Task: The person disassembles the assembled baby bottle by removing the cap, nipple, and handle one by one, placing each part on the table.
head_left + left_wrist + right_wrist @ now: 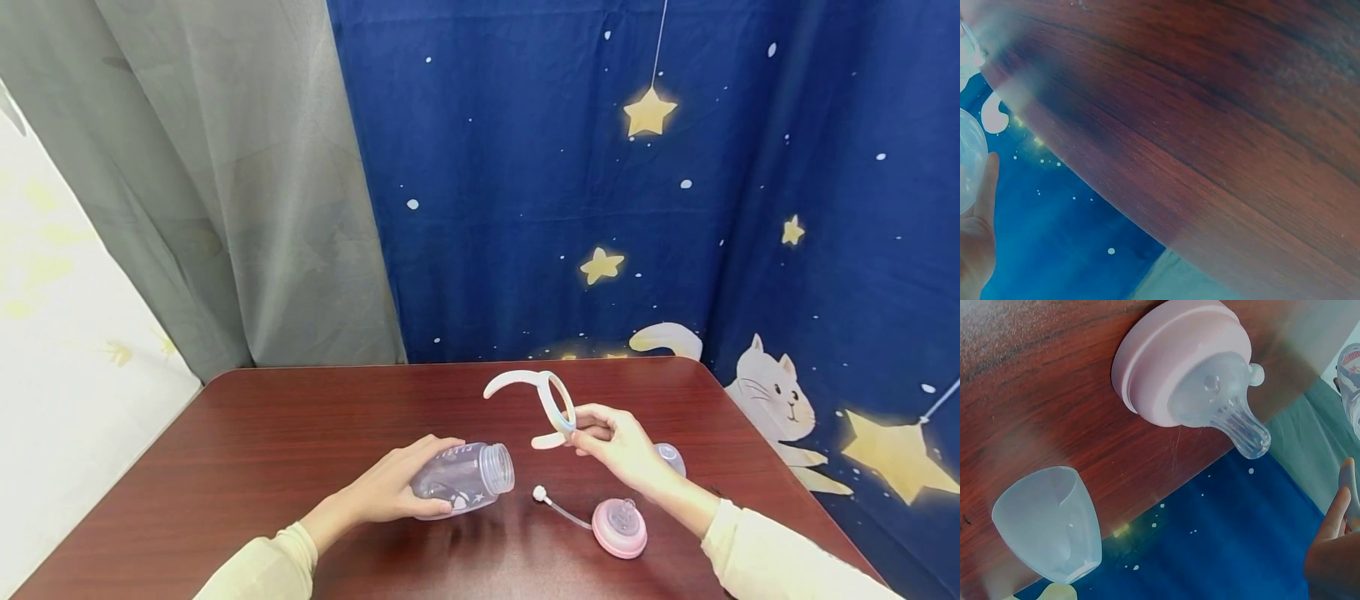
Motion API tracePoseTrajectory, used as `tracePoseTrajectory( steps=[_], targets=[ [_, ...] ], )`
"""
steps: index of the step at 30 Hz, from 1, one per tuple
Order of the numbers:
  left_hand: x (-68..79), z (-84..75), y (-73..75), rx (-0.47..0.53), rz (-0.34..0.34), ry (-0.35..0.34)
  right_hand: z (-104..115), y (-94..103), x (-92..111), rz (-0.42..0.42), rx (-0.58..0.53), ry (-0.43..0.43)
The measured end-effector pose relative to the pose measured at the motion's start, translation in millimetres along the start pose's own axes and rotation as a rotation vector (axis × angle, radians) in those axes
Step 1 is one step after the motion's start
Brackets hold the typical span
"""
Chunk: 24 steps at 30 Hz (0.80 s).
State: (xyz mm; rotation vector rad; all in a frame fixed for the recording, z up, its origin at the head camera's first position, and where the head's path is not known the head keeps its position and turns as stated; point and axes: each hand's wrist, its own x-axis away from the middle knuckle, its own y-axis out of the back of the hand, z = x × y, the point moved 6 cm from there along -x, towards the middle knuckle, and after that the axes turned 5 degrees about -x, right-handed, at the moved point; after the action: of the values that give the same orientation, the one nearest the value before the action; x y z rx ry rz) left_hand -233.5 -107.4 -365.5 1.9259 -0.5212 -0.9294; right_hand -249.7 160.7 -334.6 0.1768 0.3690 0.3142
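My left hand (401, 483) grips a clear baby bottle (457, 481) that lies tilted on its side, its threaded open mouth facing right. At the left edge of the left wrist view, a thumb lies along the bottle's rounded clear wall (969, 162). My right hand (611, 440) pinches a white bottle handle (552, 402), a ring with two curved arms, held up above the table to the right of the bottle. Below that hand sits a pink collar with a clear nipple (619, 528), a straw with a white weighted end (562, 510) reaching left from it.
A translucent cap (670, 457) stands on the table behind my right forearm; the right wrist view shows it as a clear dome (1050, 525). The dark red wooden table (300, 417) ends at a curtain (525, 250) with stars.
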Motion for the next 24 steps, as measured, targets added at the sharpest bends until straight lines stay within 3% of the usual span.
tracePoseTrajectory(
  steps=[13, 24],
  targets=[
    [1.5, 0.8, -2.0, 0.009, 0.017, 0.026, -1, 7.4, -7, -0.044, -0.075, -0.016],
    [1.7, 0.1, -3.2, 0.004, 0.004, 0.003, -5, 11.5, -13, -0.099, -0.09, -0.095]
  ],
)
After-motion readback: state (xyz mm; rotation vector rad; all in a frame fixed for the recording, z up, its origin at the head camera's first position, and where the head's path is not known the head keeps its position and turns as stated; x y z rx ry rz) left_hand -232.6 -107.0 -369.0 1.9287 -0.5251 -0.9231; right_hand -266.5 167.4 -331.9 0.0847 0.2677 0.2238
